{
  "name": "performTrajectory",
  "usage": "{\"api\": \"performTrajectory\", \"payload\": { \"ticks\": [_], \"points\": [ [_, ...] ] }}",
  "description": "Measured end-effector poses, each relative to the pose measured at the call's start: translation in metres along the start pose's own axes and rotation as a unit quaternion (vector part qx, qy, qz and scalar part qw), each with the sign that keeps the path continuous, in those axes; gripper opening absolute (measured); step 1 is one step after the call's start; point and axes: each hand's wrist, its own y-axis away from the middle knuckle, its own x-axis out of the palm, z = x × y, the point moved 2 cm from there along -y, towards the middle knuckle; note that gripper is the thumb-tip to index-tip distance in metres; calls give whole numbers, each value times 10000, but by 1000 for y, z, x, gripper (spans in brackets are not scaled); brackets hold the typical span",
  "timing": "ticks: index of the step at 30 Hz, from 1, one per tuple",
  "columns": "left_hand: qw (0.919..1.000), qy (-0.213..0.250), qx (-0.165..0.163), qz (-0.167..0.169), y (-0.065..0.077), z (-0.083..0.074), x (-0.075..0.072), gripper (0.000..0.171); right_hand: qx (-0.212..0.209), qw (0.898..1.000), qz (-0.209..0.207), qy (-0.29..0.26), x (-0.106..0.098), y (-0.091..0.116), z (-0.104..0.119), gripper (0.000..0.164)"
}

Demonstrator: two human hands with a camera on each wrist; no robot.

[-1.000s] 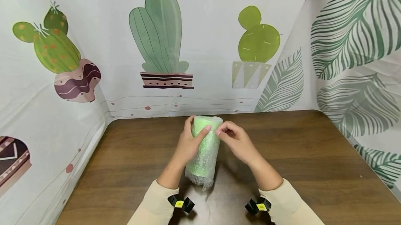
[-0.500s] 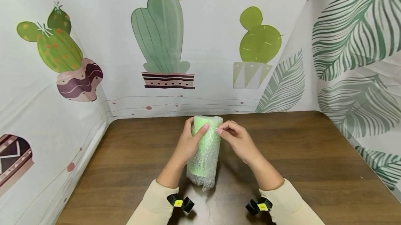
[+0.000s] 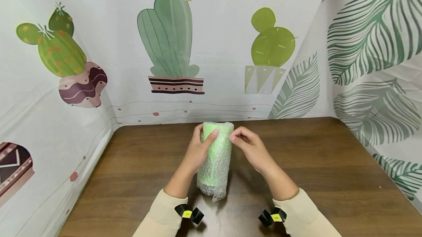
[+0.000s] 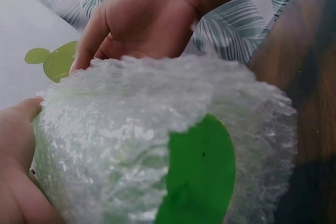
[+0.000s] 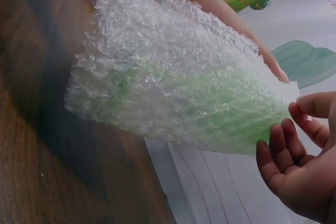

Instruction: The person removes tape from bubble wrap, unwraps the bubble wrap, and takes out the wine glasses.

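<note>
A green cylinder wrapped in bubble wrap (image 3: 217, 162) stands slightly tilted between the hands in the head view. My left hand (image 3: 197, 151) grips its upper left side, thumb across the front and fingers behind. At the upper right edge, my right hand (image 3: 252, 150) brings thumb and index finger together on the bubble wrap. The right wrist view shows these fingertips (image 5: 298, 107) pinching at the wrap's end, with the other fingers curled beside it. In the left wrist view, a bare patch of bright green (image 4: 202, 169) shows at the cylinder's end, inside the wrap.
A brown wooden table (image 3: 138, 167) lies below. White cloth (image 3: 224, 46) printed with cacti and leaves hangs along its back and sides. Each sleeve carries a small black camera (image 3: 197, 215) with a yellow label.
My right fingertips have shifted slightly right, and the left thumb slightly left across the wrap. The wrapped cylinder's lower end has moved a little to the right.
</note>
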Motion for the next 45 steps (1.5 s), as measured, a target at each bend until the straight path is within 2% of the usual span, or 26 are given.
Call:
{"api": "performTrajectory", "payload": {
  "ticks": [11,15,20,25,32,39,45],
  "points": [
    [9991,368,-52,184,-1,-1,1,74,225,9995,-164,-123,-2,-2,0,15],
    [9992,315,-73,247,-1,-1,2,73,249,9994,-169,-191,-2,-1,-1,15],
    [9988,252,125,389,0,-1,3,75,215,9995,-149,-179,-1,-1,-1,16],
    [9967,515,254,574,0,1,7,77,208,9998,-76,13,-1,0,-1,14],
    [9989,352,230,205,1,0,8,82,103,9995,57,304,0,2,0,12],
    [9977,584,224,251,0,1,8,68,16,9996,72,268,2,2,3,12],
    [9980,577,57,241,1,0,6,85,-15,9999,87,85,1,2,3,13]
  ]
}}
